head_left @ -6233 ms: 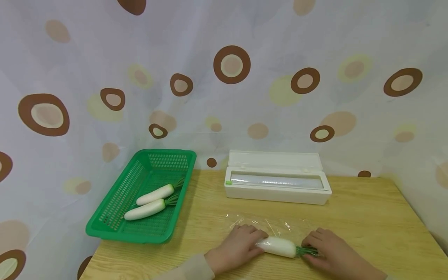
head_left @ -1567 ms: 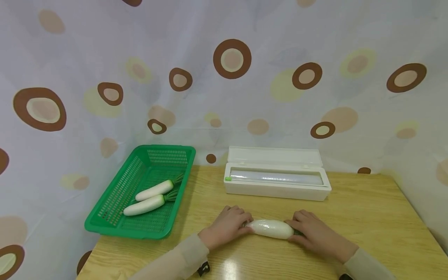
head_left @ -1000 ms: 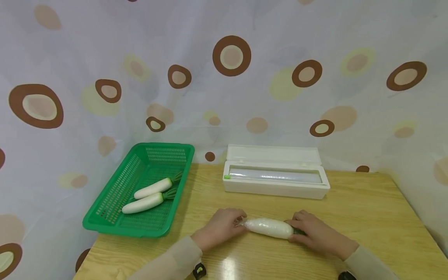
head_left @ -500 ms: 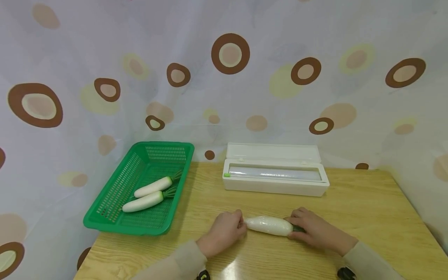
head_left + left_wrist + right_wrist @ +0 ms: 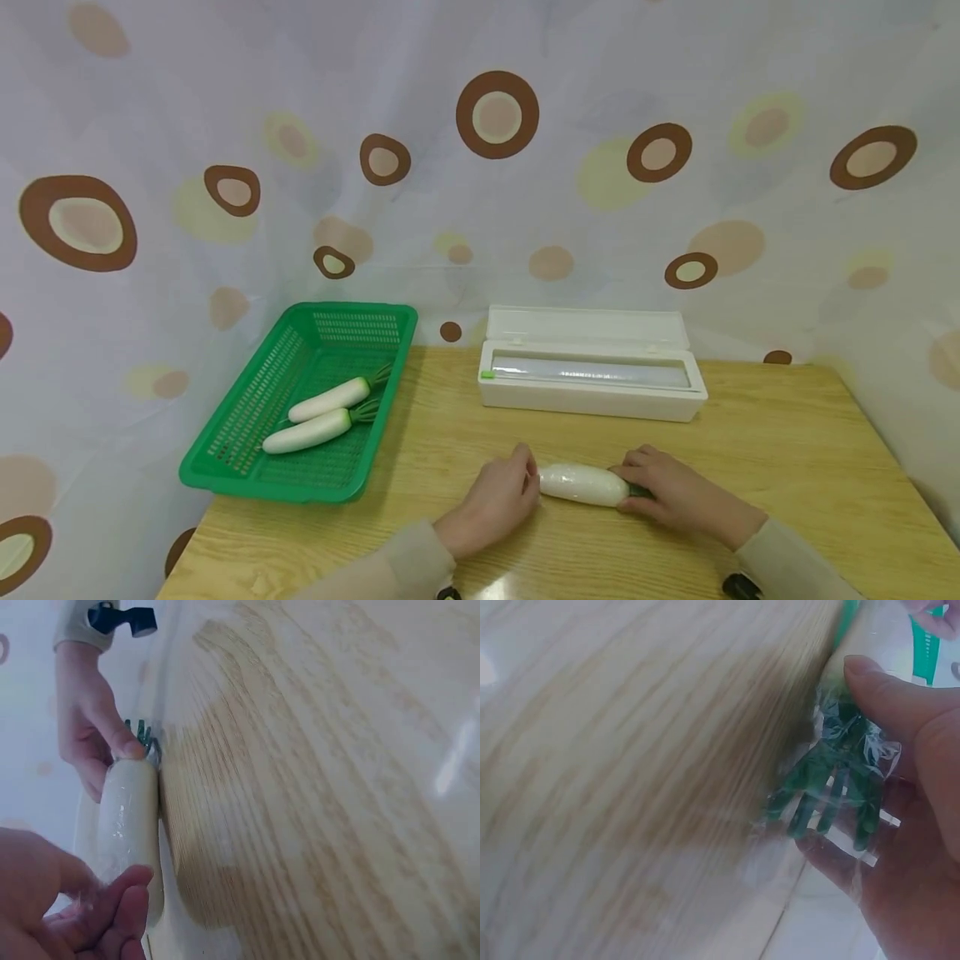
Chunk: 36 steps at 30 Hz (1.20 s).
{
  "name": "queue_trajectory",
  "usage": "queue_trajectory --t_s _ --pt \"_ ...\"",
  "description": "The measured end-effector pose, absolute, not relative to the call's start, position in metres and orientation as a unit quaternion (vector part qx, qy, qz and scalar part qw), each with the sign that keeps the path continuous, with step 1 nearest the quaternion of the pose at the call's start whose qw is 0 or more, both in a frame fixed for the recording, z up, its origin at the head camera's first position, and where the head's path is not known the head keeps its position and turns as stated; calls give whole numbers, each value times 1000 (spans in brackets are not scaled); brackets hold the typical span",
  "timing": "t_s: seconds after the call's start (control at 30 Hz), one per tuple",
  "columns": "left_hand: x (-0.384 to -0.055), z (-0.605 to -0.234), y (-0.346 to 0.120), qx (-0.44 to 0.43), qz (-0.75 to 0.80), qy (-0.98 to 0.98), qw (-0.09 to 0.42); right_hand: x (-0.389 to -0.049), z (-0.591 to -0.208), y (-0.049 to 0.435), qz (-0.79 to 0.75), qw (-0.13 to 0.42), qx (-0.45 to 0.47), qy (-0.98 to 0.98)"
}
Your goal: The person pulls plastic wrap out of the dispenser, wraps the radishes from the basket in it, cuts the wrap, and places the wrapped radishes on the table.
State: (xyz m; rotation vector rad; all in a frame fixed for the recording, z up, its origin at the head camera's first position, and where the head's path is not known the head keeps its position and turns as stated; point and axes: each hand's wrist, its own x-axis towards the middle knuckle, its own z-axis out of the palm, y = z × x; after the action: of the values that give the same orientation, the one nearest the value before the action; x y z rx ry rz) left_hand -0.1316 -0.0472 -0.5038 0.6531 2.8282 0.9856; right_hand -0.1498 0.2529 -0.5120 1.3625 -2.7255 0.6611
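Soft, even light here, and there's a white glare on the table, just nearer me than my left hand! Glints dot the radish beside it, faint shadow falls by my right hand, and both wrist views run hazy, washed-out.

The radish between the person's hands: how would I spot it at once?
On the wooden table, look nearer than the open white box. Between left hand and right hand lies the radish. Clear film wraps it; none shows on the two radishes in the green basket.
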Motion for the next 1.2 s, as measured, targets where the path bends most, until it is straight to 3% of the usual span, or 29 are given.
queue_trajectory --t_s 0.13,0.4,0.57,0.77,1.03,1.2 --pt "-133 -504 -37 248 284 926 19 -149 -513 254 203 11 432 -879" --pt "-146 -507 -33 254 383 883 92 -147 -512 252 202 3 423 -883" --pt "-152 -511 -42 305 372 873 85 -147 -511 254 200 6 423 -884" --pt "-152 -513 -55 385 290 875 35 -149 -510 255 200 -2 423 -883" --pt "-157 -519 -58 431 193 876 -94 -151 -515 256 203 -8 422 -883" --pt "-161 -516 -56 426 144 888 -91 -151 -515 256 211 -4 430 -878"
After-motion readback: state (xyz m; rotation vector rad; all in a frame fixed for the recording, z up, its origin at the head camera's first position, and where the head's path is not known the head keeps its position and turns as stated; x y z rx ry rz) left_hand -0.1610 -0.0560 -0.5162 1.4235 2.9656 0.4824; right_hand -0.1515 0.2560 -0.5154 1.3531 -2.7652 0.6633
